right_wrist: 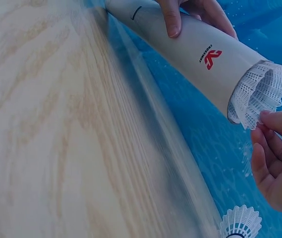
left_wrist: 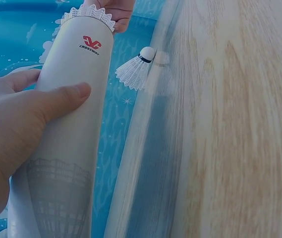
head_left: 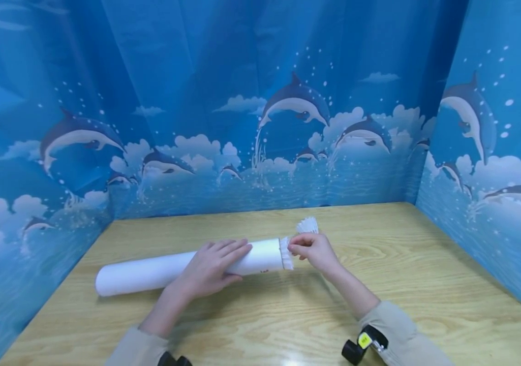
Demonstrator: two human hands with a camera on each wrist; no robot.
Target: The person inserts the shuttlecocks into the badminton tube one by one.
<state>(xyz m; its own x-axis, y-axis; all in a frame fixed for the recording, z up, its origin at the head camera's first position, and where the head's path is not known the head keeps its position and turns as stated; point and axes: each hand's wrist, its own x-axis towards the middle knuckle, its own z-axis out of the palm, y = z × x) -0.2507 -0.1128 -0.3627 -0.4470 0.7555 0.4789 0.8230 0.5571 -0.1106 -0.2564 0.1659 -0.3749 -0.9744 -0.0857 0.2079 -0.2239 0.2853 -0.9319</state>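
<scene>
A long white shuttlecock tube [head_left: 146,272] slants across the middle of the table, a red logo reading CROSSWAY near its right end. My left hand [head_left: 212,267] grips it from above, the thumb on the near side. Out of the tube's open right end sticks the white mesh skirt of a shuttlecock [right_wrist: 259,91]; its cork is hidden inside. Thumb and forefinger of my right hand [head_left: 316,252] pinch the skirt's edge. Just beyond the right hand lies a second shuttlecock [left_wrist: 136,69], partly covered by that hand in the head view.
The light wood table [head_left: 425,269] extends around the tube on all sides. Blue curtains [head_left: 223,66] printed with dolphins and clouds hang along its back, left and right edges.
</scene>
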